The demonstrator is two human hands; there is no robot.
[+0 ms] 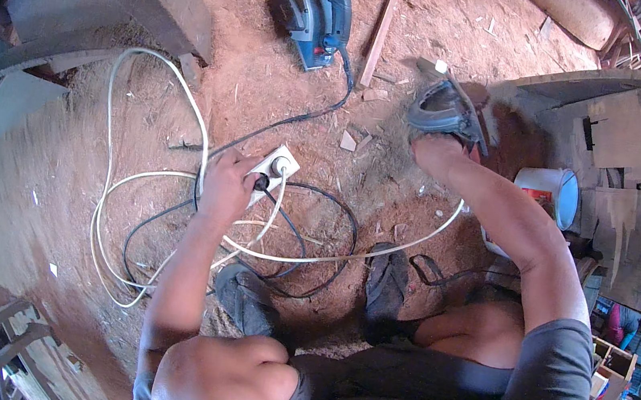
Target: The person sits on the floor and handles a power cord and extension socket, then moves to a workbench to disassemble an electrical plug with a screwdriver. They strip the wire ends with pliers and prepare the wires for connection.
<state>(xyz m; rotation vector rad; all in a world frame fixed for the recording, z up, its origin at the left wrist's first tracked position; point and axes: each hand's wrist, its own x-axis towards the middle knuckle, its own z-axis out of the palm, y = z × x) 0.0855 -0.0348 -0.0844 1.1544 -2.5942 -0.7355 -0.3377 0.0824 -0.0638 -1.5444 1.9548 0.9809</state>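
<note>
White power strip (288, 154) on the dusty ground (372, 211), just left of centre; probably light, stiff plastic, best held by its long sides; the left hand (230, 182) pinches a black plug (261, 182) at it, beside a white plug (280, 166); the right hand (438, 152) is at a grey power tool (437, 110), fingers too hidden to tell their grip; beyond, a blue planer (309, 20) bears small, unclear lettering.

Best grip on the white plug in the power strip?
Probably pinch the white plug by its round body, not its cord, from above and the right: the body stands out from the power strip, the cord trails toward the person, and the left hand crowds the left side.
</note>
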